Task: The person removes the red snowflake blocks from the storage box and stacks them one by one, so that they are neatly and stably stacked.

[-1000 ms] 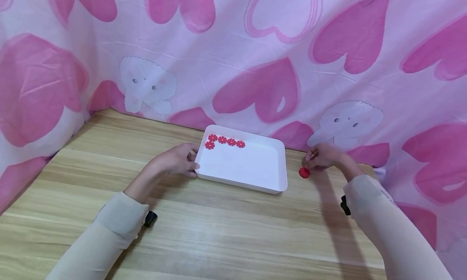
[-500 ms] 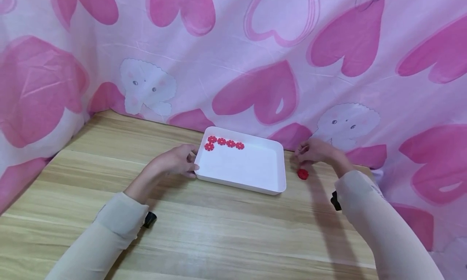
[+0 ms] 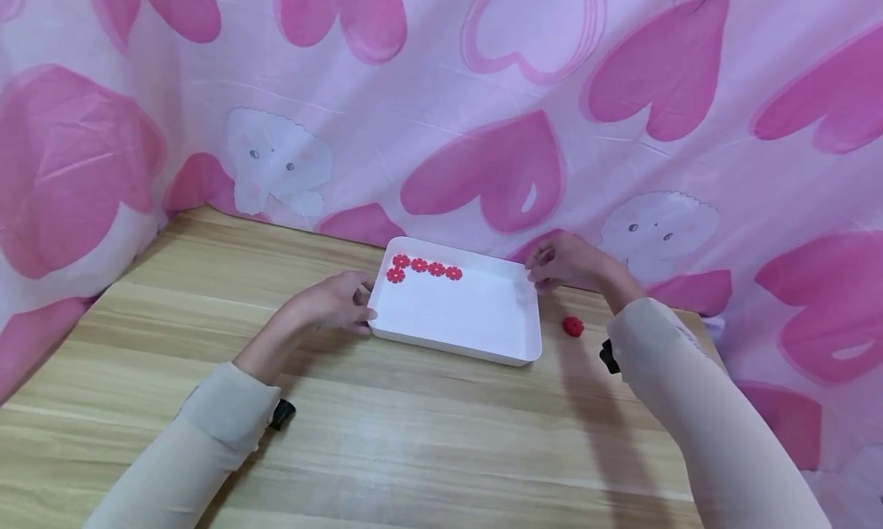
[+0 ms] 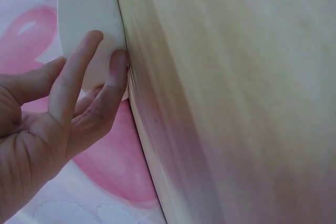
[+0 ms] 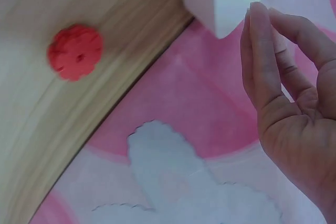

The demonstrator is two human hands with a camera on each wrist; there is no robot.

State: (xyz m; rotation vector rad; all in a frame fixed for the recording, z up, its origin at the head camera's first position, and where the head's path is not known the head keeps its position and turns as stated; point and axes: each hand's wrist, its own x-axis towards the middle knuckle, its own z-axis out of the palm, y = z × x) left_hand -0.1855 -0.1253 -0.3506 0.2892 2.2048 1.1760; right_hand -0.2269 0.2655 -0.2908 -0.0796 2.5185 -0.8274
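Note:
A shallow white tray [image 3: 476,314] lies on the wooden table, with several red flower-shaped discs [image 3: 418,265] set along its back and left walls. At the tray's left end, my left hand [image 3: 338,303] holds it, fingers bent against the outer wall and rim. My right hand [image 3: 569,261] is at the tray's back right corner, thumb and fingertips brought together. No disc shows between those fingertips in the right wrist view, so whether they hold one cannot be seen. A small stack of red flower-shaped discs [image 5: 76,52] sits on the table, right of the tray.
A pink curtain [image 3: 372,123] with hearts and white animal figures hangs right behind the table's back edge. Wood-grain tabletop [image 3: 414,445] stretches in front of the tray and to its left.
My right hand has moved left from the red stack to the tray's back right corner, leaving the stack on the table. The left hand and the discs in the tray have stayed put.

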